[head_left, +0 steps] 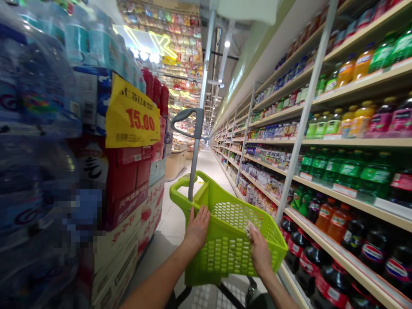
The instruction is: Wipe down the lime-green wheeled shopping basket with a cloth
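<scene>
A bright green plastic shopping basket cart (222, 244) stands in front of me, its sides pierced with rows of holes. My left hand (198, 227) lies on the cart's near left side by the rim, fingers stretched out flat and holding nothing. At the near right side, my right hand (260, 251) reaches over the rim with a crumpled whitish cloth (249, 229) in its fingers, against the basket wall. From the cart's left end rises a grey pole (206, 68) with a grey loop handle (186, 120). The basket's floor is mostly hidden.
Shelves of bottled drinks (354, 169) line the right side closely. On the left are stacked drink cartons (128, 189) and wrapped water bottles (35, 180), with a yellow price sign (133, 113). A pale-tiled aisle (206, 167) runs ahead between them.
</scene>
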The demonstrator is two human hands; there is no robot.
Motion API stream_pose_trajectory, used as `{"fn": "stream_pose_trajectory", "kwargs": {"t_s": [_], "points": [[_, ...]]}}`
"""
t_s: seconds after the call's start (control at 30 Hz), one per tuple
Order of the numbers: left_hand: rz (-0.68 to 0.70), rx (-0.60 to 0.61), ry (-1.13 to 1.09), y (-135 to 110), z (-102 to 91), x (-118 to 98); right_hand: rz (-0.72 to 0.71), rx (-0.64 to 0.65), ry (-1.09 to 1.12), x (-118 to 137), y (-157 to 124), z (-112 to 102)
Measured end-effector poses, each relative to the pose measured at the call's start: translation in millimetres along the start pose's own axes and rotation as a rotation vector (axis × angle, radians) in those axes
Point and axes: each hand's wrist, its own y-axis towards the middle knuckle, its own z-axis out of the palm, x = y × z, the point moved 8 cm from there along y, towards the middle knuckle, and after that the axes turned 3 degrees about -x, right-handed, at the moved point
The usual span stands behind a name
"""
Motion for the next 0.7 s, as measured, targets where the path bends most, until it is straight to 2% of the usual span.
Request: {"fn": "stream_pose_trajectory", "kwargs": {"t_s": [0.03,0.1,0.27,0.33,0.37,0.4,0.47,0.6,0.7], "points": [[0.010,-0.005,-0.011,-1.3,-0.3,0.8,0.003,0.005,0.014,3.4,1.5,2.3],[0.019,-0.013,-0.047,-3.1,-2.7,1.8,-0.046,0.023,0.100,32.0,8.0,15.0],[-0.071,-0.141,-0.240,-0.5,-28.5,12.3,-0.141,0.061,0.409,142.2,36.6,48.7],[-0.085,-0.145,-0.320,4.7,-35.5,11.9,-0.161,0.116,0.503,166.1,44.4,54.0],[-0.078,-0.120,-0.342,8.2,-35.8,8.9,-0.171,0.134,0.527,169.3,45.7,54.2],[-0.071,-0.089,-0.345,12.0,-34.2,5.0,-0.179,0.143,0.527,166.1,45.0,53.1],[-0.063,-0.047,-0.295,19.7,-28.5,-4.2,-0.191,0.153,0.443,143.3,37.9,49.8],[-0.051,-0.065,-0.087,33.0,-15.8,-19.2,-0.143,0.245,0.059,58.2,13.9,42.7],[0.004,-0.087,-0.017,37.5,-11.1,-16.2,-0.057,0.265,-0.156,-0.1,1.4,27.6]]}}
